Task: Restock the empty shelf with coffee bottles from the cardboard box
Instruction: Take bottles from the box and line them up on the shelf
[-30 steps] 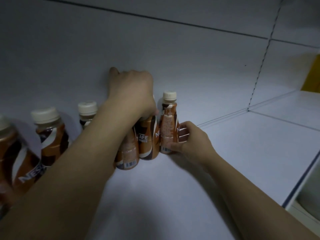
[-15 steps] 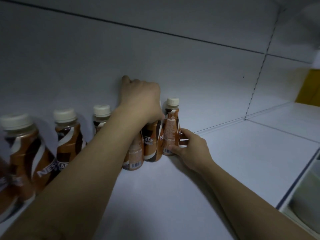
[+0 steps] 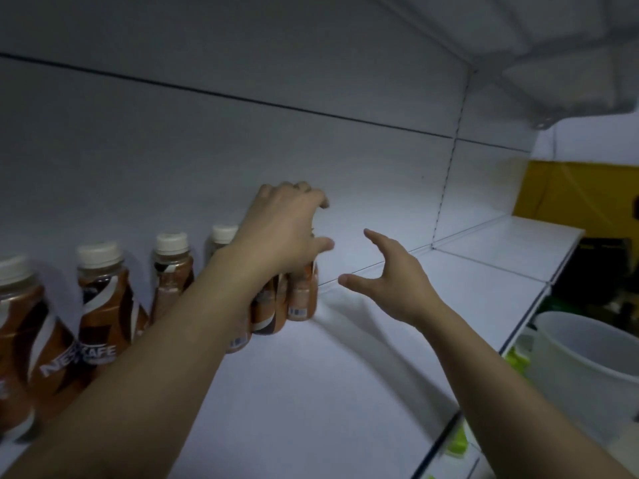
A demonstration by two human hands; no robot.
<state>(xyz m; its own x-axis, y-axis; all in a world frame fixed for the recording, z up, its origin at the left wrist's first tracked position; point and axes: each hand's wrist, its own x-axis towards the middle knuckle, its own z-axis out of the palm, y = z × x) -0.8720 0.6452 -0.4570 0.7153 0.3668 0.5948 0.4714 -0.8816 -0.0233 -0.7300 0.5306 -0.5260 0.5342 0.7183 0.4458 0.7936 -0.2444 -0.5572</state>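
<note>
Several Nescafé coffee bottles [image 3: 103, 299] stand upright in a row along the back edge of the white shelf [image 3: 311, 392], running in from its left end. Left hand [image 3: 280, 233] rests over the tops of the rightmost cluster of bottles [image 3: 287, 299], fingers curled down; cannot tell whether its grip is clamped on a cap. Right hand [image 3: 390, 281] hovers just beside that cluster, grip apart, touching nothing. White bucket [image 3: 581, 361] sits beyond the shelf's front right edge.
</note>
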